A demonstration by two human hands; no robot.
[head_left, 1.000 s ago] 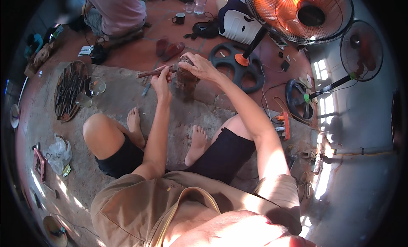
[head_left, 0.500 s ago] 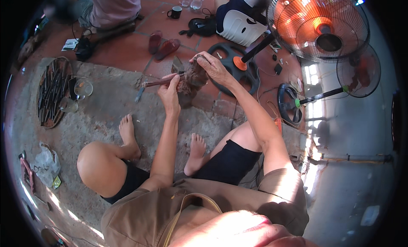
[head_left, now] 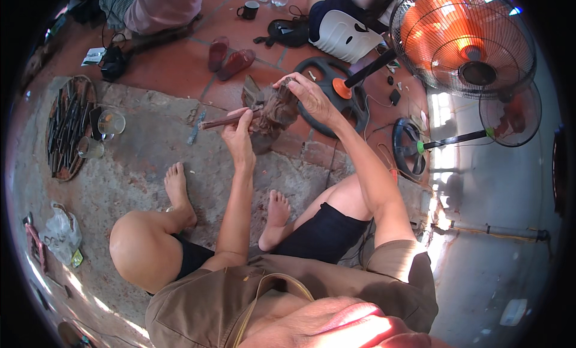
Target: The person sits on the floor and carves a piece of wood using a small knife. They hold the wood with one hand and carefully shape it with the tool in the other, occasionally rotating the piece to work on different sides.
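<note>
Two Hands Meet at a Brown Carved Piece (head_left: pixel 281 110)

The left hand (head_left: pixel 240 138) holds a slim brown stick (head_left: pixel 219 121) between thumb and fingers; the right hand (head_left: pixel 312 101) is closed over the upper part of the carved piece, near the far edge of the concrete slab (head_left: pixel 150 168). The fingers cover part of this piece, and its shape is hard to make out. The inner end of the stick goes in front of it, so I cannot tell whether they touch.

Any print on the pale sheet (head_left: pixel 93 56) or the green packet (head_left: pixel 76 258) is too small for reading.

Behind the right hand stands the black fan base (head_left: pixel 312 65), partly covered by it. Red slippers (head_left: pixel 227 63) lie on the tiles beyond. To the left, an oval tray (head_left: pixel 84 79) carries dark rods (head_left: pixel 67 132), with glass cups (head_left: pixel 112 121) just beside. At the upper edge, a person in a pink shirt (head_left: pixel 165 12) is cut off.
</note>
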